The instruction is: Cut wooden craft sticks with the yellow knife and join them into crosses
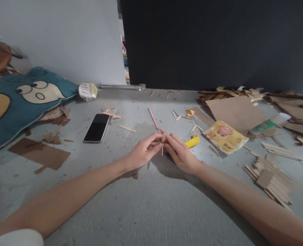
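Note:
Near the middle of the head view, my left hand point(146, 149) and my right hand point(180, 152) meet over the table. Between their fingertips is a small piece made of wooden craft sticks point(163, 138), one stick standing nearly upright. Both hands are closed on it, though my fingers hide part of its shape. Just beyond the right hand lies a yellow tool point(192, 140), its near end hidden behind that hand. A pink patterned pen-like stick point(153, 119) lies ahead of the fingers. To the left are a loose craft stick point(128, 128) and several crossed sticks point(112, 114).
A black phone point(97, 128) lies left, beside brown cardboard scraps point(42, 153) and a blue cartoon cushion point(33, 92). On the right are a yellow packet point(225, 136), a cardboard sheet point(237, 111), a glue tube point(269, 123) and piled wooden sticks point(269, 179). A black panel point(218, 44) stands behind.

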Tool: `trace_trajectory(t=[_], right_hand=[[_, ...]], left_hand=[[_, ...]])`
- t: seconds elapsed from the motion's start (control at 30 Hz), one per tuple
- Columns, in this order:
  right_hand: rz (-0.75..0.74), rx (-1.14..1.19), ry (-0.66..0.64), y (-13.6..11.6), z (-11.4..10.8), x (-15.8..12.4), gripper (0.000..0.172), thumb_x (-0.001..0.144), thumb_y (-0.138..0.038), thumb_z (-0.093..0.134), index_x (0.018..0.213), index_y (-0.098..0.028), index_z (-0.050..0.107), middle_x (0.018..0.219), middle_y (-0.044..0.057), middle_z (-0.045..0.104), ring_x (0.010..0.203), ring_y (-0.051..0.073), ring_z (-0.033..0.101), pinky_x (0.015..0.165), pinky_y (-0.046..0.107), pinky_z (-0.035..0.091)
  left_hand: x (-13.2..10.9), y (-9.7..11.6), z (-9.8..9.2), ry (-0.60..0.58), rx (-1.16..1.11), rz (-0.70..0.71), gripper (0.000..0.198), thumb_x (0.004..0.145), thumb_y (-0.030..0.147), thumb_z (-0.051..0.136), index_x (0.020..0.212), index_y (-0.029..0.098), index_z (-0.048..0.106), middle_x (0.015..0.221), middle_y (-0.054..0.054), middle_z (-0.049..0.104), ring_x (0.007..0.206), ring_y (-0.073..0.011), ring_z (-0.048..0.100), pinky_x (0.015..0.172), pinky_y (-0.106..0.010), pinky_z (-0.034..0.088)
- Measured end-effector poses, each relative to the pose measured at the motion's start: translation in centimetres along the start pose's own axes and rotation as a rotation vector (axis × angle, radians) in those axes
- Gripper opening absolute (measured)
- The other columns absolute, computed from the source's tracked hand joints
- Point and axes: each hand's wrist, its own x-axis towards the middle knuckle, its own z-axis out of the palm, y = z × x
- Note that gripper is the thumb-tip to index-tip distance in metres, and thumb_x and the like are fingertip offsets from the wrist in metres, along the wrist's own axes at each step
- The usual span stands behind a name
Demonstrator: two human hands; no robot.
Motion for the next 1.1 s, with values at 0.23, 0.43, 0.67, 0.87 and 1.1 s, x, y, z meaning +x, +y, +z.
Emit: trace_trajectory(t=[0.23, 0.43, 0.67, 0.87, 1.1], right_hand=[[-0.003, -0.009, 0.009, -0.05, -0.04, 0.2, 0.05, 0.113, -0.026, 0.032, 0.163, -0.027, 0.034, 0.096, 0.006, 0.055, 0.084, 0.019, 0.059, 0.077, 0.032, 0.059], [-0.002, 0.012, 0.01, -0.08, -0.06, 0.28, 0.049, 0.113, -0.027, 0.031, 0.162, -0.026, 0.036, 0.097, 0.006, 0.055, 0.083, 0.018, 0.058, 0.076, 0.031, 0.058], [-0.022, 0.015, 0.0, 0.16, 0.01, 0.17, 0.051, 0.113, -0.028, 0.032, 0.164, -0.028, 0.032, 0.099, 0.007, 0.055, 0.085, 0.02, 0.058, 0.078, 0.033, 0.058], [-0.001, 0.03, 0.002, 0.59, 0.17, 0.07, 0.051, 0.113, -0.029, 0.032, 0.164, -0.029, 0.033, 0.097, 0.006, 0.054, 0.083, 0.02, 0.057, 0.077, 0.034, 0.057], [0.026, 0.043, -0.007, 0.59, 0.1, 0.16, 0.049, 0.113, -0.031, 0.032, 0.162, -0.028, 0.036, 0.101, 0.008, 0.056, 0.087, 0.021, 0.058, 0.08, 0.036, 0.056]], left_hand=[[0.02, -0.54, 0.0, 0.043, 0.104, 0.056, 0.029, 0.107, 0.041, 0.052, 0.127, 0.023, 0.062, 0.131, -0.011, 0.07, 0.123, -0.0243, 0.067, 0.104, -0.04, 0.053], [-0.07, -0.3, -0.17, 0.029, 0.148, 0.025, 0.034, 0.108, 0.043, 0.049, 0.131, 0.023, 0.064, 0.131, -0.011, 0.072, 0.121, -0.0251, 0.068, 0.104, -0.04, 0.053], [-0.36, -0.24, -0.37, 0.019, 0.13, 0.008, 0.036, 0.107, 0.043, 0.051, 0.136, 0.025, 0.064, 0.135, -0.011, 0.071, 0.128, -0.0265, 0.066, 0.105, -0.041, 0.055], [-0.29, -0.14, -0.45, -0.001, 0.035, 0.035, 0.037, 0.1, 0.041, 0.065, 0.134, 0.025, 0.066, 0.135, -0.013, 0.071, 0.127, -0.0293, 0.068, 0.11, -0.048, 0.054], [-0.2, -0.64, -0.39, 0.01, 0.047, -0.032, 0.048, 0.093, 0.052, 0.072, 0.131, 0.023, 0.062, 0.134, -0.014, 0.072, 0.127, -0.0308, 0.068, 0.113, -0.051, 0.051]])
